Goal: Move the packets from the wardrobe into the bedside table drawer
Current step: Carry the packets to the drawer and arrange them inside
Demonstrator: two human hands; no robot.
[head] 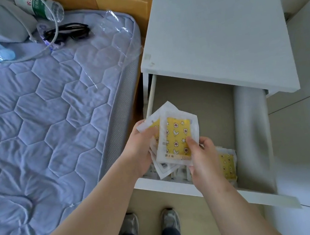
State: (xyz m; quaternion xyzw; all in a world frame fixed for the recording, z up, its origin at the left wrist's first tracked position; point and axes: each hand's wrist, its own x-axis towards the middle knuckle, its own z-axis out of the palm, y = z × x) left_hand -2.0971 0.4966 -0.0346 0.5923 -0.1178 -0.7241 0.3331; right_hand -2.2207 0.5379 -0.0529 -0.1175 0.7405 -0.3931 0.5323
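A white bedside table point(215, 32) stands beside the bed, and its drawer point(203, 97) is pulled out towards me. Above the drawer's front left corner I hold a fanned stack of clear packets point(175, 134) with yellow star-and-moon printed inserts. My left hand point(139, 150) grips the stack from the left side. My right hand point(203, 158) pinches the lower right corner of the top packet. Another yellow packet point(227, 164) lies on the drawer floor at the front, partly hidden by my right hand. More packets lie beneath the stack.
A rolled grey liner point(254, 132) lies along the drawer's right side. The quilted mattress point(39, 125) on the left carries black glasses point(67, 32), a cable and two plastic bottles point(41, 6). My shoes point(150, 222) stand on the floor below the drawer front.
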